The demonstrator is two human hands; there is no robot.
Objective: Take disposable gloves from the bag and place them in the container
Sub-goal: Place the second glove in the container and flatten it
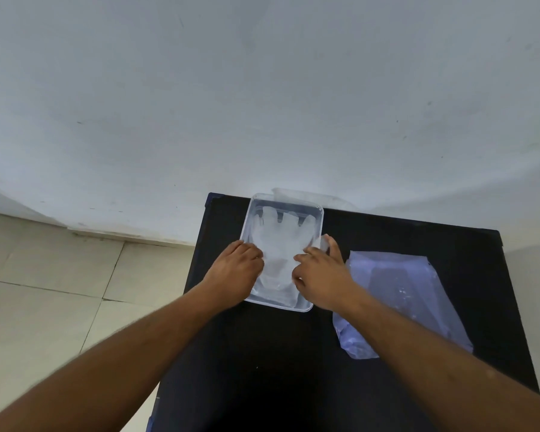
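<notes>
A clear rectangular plastic container (320,213) sits at the back middle of the black table. Inside it lie translucent disposable gloves (279,238), flat, with their fingers pointing away from me. My left hand (236,269) rests over the container's left edge, its fingers curled down onto the gloves. My right hand (320,275) is over the right edge, with fingertips pressing on the gloves and the thumb near the container's rim. A clear plastic bag (399,294) lies flat on the table to the right of the container, partly under my right forearm.
The black table (278,353) stands against a white wall (262,88). Another clear plastic piece, perhaps a lid (312,198), sits behind the container at the wall. Pale floor tiles (60,291) lie to the left, past the table's left edge.
</notes>
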